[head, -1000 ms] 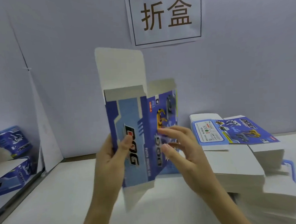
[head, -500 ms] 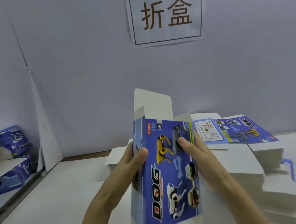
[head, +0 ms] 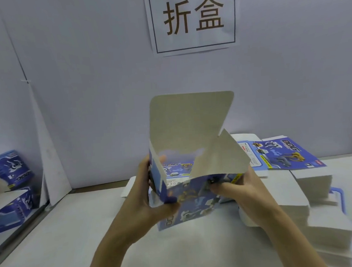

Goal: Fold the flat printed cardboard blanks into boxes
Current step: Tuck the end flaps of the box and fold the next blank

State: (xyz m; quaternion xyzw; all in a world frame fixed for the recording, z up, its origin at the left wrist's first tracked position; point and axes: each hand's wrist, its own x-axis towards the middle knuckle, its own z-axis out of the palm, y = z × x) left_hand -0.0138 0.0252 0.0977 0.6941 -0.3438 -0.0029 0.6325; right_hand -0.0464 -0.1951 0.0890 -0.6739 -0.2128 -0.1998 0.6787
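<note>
At the far left, beyond the table edge, two folded boxes point(head: 7, 170) with blue print lie one above the other, the upper one tipped on its side. A white table point(head: 60, 239) runs across the foreground.

The left hand point(head: 148, 195) grips the left wall of the half-formed box point(head: 187, 196), thumb curled over the near printed face and fingers wrapped round the far side, one fingertip showing inside the opening. The box is held above the middle of the table, its open end upward and tilted toward the back wall, its long axis running from the low near end up and away. One large unprinted flap point(head: 189, 122) stands upright from the far edge, and a smaller flap point(head: 220, 157) slants out to the right. The lower end of the box is hidden, so whether it touches the table cannot be told.

The right hand point(head: 242, 193) holds the box's right side, fingers curled onto the printed face and pinching the wall beneath the slanting flap.

Further right, a thick stack of flat blanks point(head: 298, 189) rests on the table, too many to count, with one blank point(head: 283, 153) lying printed side up on top. A paper sign point(head: 193, 18) with two characters hangs on the wall above.
</note>
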